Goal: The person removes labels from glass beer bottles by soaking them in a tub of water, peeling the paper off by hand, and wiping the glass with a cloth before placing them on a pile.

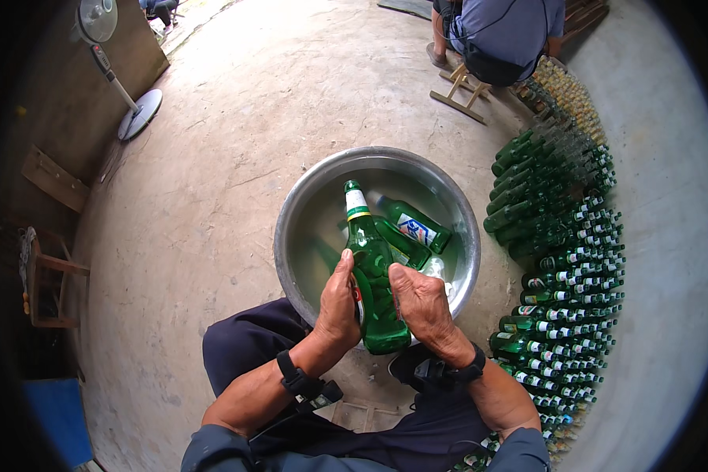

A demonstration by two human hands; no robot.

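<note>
A green glass bottle is held tilted over a round metal basin, its neck pointing away from me and its base toward me. My left hand grips its left side, beside a red and white body label. On the other side my right hand presses against the glass, with its fingertips hidden. White foil or paper wraps the bottle neck. In the cloudy water lie a green bottle with a blue and white label and another green bottle. Near my right hand is a whitish, partly clear object, unclear in kind.
Many green bottles lie stacked along the wall on the right. Beyond them a person sits on a low wooden stool. A standing fan is at the far left, above a wooden chair nearer me.
</note>
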